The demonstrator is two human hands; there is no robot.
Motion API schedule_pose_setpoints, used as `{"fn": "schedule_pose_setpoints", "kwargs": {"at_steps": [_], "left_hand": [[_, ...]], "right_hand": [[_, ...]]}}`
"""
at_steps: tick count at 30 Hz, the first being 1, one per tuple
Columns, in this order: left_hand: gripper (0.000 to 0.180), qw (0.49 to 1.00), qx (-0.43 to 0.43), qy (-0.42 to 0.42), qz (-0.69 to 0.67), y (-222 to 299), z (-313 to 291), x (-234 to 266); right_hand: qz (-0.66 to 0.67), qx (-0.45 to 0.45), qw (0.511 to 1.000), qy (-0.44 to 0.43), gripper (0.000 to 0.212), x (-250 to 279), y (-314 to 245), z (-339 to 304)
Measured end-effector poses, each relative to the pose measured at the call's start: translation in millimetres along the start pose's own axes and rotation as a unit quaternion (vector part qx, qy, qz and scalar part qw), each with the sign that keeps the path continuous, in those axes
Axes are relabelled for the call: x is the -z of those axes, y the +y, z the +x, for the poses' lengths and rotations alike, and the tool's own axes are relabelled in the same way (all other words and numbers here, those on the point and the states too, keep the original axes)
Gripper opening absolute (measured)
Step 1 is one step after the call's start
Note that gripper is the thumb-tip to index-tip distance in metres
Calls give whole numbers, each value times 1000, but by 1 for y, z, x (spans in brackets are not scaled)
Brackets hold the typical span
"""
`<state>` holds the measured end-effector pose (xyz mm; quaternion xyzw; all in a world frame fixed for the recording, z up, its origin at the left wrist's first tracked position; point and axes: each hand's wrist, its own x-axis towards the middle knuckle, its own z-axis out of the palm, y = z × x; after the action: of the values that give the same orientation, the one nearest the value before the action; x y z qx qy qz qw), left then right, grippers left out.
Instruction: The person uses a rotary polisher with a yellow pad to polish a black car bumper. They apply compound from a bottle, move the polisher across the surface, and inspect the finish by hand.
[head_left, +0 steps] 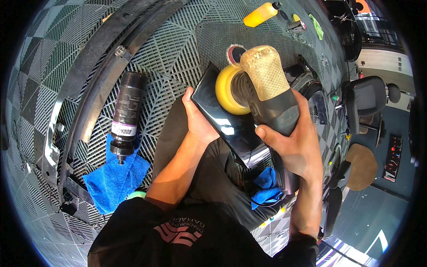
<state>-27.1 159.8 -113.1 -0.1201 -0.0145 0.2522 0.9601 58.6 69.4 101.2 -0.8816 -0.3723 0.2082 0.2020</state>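
My left hand grips the near-left edge of a glossy black panel, thumb stretched along its side. The panel is tilted above my lap. My right hand is wrapped round the dark body of a handheld polisher with a worn, textured gold top. Its round yellow foam pad is against or just over the panel's face; I cannot tell whether it touches. The polisher's underside is partly hidden. Close to my right forearm, a blue cloth lies by my leg.
On the grated floor at left, a black bottle lies on a blue towel, beside long curved black trim. Ahead are a dark mat, a round red-and-white pad and a yellow bottle. A black chair stands right.
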Motion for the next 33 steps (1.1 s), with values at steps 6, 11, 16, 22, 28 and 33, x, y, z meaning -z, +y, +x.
{"fn": "schedule_pose_setpoints", "kwargs": {"at_steps": [6, 11, 16, 22, 28, 33], "left_hand": [[90, 1000, -3, -4, -29, 1, 1, -4], [90, 999, 0, -22, -37, 2, 1, -1], [89, 999, -8, -28, -16, 1, 2, -5], [90, 1000, -23, -5, -11, -1, 3, -3], [86, 1000, -25, 14, 14, -1, 0, -5], [87, 992, 2, -74, -106, 0, 2, 6]], "right_hand": [[32, 34, 999, -11, 93, -4, -3, 14], [0, 51, 999, -8, 93, -5, -10, 24], [-6, 2, 1000, -28, 93, -3, -24, 27], [2, 33, 999, -30, 93, -11, -23, 29], [-4, 5, 998, -60, 94, -10, -34, 25], [7, 5, 997, -83, 95, -10, -41, 18]]}}
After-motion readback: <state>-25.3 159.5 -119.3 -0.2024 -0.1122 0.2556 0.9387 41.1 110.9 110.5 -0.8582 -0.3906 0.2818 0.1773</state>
